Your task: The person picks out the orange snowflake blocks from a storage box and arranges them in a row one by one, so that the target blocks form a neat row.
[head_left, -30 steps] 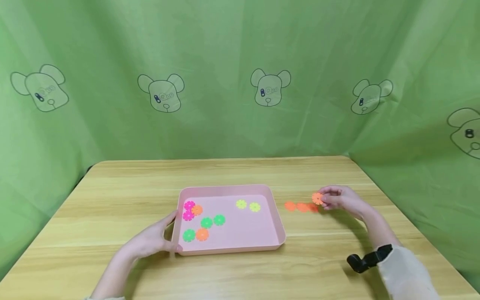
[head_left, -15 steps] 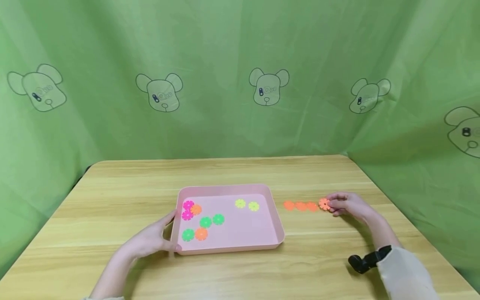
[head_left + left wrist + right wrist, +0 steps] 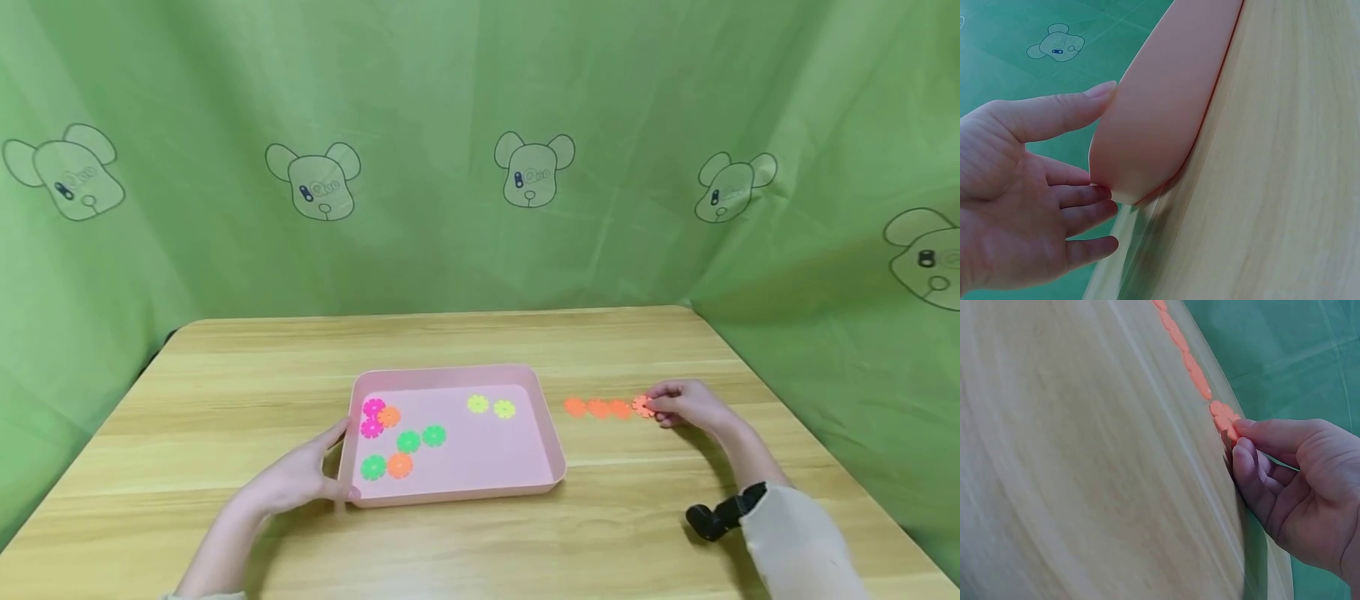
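From my distant seat, I see the right hand [image 3: 686, 404] pinching an orange disc [image 3: 641, 404] at the right end of three orange discs [image 3: 598, 408]; the left hand [image 3: 294, 477] (fingers spread, nearly straight) touches the pink tray [image 3: 480, 462].

One pink tray [image 3: 487, 458] on one tabletop [image 3: 450, 550], nine notched discs [image 3: 408, 442] inside: two magenta discs [image 3: 372, 427], two orange discs [image 3: 400, 465], three green discs [image 3: 434, 436], two yellow discs [image 3: 477, 404]. Beyond the rim, a row of four more orange discs [image 3: 598, 408], thirteen discs overall. Also counted: left hand [image 3: 292, 479], right hand [image 3: 692, 406], one black strap [image 3: 723, 515], five cartoon animal faces [image 3: 530, 175] on green cloth [image 3: 420, 267].
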The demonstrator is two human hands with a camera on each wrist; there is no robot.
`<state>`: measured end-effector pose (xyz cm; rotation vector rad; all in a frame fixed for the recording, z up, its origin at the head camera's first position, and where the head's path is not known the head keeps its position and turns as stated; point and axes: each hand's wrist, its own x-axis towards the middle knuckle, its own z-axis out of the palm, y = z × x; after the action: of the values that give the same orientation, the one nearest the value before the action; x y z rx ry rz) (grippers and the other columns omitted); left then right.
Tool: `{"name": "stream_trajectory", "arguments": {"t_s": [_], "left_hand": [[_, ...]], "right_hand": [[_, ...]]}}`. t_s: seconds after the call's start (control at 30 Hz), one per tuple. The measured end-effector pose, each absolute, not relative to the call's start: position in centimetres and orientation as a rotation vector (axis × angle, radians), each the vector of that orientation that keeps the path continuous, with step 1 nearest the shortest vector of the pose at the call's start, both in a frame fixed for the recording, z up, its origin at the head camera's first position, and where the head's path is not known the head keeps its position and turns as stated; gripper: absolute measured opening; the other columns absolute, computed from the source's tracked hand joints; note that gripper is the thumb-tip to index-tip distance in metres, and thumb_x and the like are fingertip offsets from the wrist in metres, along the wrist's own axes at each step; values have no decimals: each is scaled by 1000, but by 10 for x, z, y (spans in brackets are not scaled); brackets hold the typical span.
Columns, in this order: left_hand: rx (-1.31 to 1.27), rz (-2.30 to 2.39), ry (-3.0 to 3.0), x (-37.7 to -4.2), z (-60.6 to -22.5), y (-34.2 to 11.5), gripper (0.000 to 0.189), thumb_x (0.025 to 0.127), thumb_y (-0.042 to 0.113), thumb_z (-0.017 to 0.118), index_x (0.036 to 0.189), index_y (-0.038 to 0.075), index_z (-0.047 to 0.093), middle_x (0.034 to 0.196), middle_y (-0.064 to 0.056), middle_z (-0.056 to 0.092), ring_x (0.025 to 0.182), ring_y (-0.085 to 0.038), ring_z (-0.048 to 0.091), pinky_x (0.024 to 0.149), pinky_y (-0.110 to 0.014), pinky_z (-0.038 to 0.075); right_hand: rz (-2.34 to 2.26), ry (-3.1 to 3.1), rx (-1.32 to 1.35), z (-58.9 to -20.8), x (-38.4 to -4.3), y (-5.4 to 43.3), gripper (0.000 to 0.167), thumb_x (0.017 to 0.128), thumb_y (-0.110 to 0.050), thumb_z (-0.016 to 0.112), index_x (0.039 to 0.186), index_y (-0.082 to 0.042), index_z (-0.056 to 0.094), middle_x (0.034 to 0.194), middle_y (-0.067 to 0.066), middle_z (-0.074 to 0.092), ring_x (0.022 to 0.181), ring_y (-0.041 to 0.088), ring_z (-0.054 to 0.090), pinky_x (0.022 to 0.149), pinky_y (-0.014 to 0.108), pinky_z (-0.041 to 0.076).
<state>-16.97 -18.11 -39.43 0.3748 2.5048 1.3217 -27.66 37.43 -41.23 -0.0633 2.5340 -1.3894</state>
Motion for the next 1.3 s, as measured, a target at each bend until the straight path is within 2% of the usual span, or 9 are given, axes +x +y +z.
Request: {"name": "stream_trajectory", "arguments": {"t_s": [0.4,0.73,1.07,1.3], "left_hand": [[389,1319,2504,-169,-392,-181,107,66,20,80,145,-5,14,148,-27,19,135,-44,14,105,-62,11],[422,1319,2512,-169,-393,-182,107,66,21,80,145,-6,13,148,-27,18,135,-44,14,105,-61,11],[429,1320,2513,-169,-394,-182,107,66,21,80,145,-5,13,148,-26,18,135,-43,14,106,-61,11],[407,1327,2500,-169,-394,-181,106,66,19,80,145,-6,14,148,-28,18,135,-44,13,105,-62,10]], "right_hand": [[-1346,2608,-43,-408,-273,365,37,88,-7,61,113,19,51,79,5,62,66,11,59,60,24,54],[-1341,2620,-83,-411,-273,369,28,88,-7,61,104,15,56,78,9,62,65,14,60,58,25,53],[-1265,2621,-135,-410,-272,369,40,84,-6,66,112,18,51,84,8,58,73,14,60,64,27,55],[-1240,2627,-128,-410,-273,368,40,83,-4,66,112,17,51,84,8,53,73,14,57,64,27,54]]}}
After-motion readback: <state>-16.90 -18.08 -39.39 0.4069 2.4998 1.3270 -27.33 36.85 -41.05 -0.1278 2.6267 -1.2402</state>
